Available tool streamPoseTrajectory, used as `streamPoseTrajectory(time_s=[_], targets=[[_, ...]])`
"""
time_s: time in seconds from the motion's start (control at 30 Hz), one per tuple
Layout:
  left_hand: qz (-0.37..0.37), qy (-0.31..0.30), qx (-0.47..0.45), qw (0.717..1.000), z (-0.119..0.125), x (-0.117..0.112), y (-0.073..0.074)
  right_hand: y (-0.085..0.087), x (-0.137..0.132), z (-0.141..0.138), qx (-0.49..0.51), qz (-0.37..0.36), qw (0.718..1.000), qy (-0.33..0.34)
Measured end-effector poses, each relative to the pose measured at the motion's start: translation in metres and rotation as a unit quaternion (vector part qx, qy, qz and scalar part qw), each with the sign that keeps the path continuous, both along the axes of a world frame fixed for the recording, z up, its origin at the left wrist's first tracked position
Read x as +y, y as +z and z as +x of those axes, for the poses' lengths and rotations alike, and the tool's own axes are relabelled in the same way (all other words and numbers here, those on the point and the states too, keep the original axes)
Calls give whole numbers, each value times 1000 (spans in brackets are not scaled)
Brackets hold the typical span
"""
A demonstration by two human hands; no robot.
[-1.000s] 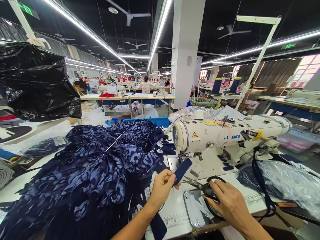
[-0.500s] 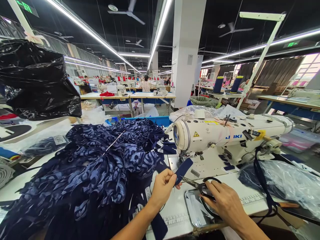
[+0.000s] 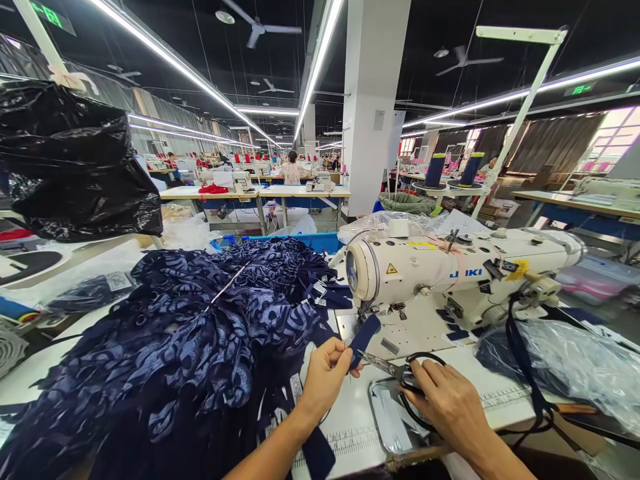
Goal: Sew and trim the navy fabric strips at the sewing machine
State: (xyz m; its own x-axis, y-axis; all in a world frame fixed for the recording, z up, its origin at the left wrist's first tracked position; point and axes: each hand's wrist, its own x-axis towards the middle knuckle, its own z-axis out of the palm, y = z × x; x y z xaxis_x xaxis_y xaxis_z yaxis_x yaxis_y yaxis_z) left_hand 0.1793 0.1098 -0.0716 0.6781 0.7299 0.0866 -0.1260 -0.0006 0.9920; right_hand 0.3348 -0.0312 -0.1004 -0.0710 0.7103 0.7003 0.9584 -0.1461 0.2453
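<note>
Navy-blue cloth, a short flat strip with a rounded upper end (image 3: 366,337), is pinched between the thumb and fingers of the left hand (image 3: 325,373), slanting up and to the right just in front of the needle area of a white industrial sewing machine with blue lettering (image 3: 425,267). The right hand (image 3: 447,400) grips a pair of metal scissors with black looped handles (image 3: 395,370), its fingers about the loops and the blades pointing left; their tips reach the strip's lower right edge, though whether they touch the cloth I cannot tell. Below the scissors, near the front edge of a white tabletop marked with a printed ruler (image 3: 345,417), sits a rounded rectangular metal tray (image 3: 373,410) with pale slips in it. Left of the hands spreads a big heap of dark navy garments with a paler blue swirling pattern (image 3: 200,320), with white printed labels (image 3: 320,290) lying at its right side. Clear plastic wrapping over dark contents (image 3: 575,367) lies on the right, a looped black band (image 3: 517,353) beside it. Two dark blue thread cones (image 3: 435,170) stand behind the machine, and a black plastic bag (image 3: 75,167) hangs at the upper left.
</note>
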Motion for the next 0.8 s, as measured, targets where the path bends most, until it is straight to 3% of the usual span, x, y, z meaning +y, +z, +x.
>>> streamPoseTrajectory(time_s=[0.33, 0.57, 0.8], targets=[[-57, -25, -27, 998, 1, 4, 0, -1, 5, -8, -6, 47, 999, -21], [-63, -23, -25, 997, -3, 4, 7, -7, 8, -9, 73, 63, 995, 26], [-63, -10, -37, 997, -3, 1, 8, 1, 9, -10, 11, 60, 998, -19]])
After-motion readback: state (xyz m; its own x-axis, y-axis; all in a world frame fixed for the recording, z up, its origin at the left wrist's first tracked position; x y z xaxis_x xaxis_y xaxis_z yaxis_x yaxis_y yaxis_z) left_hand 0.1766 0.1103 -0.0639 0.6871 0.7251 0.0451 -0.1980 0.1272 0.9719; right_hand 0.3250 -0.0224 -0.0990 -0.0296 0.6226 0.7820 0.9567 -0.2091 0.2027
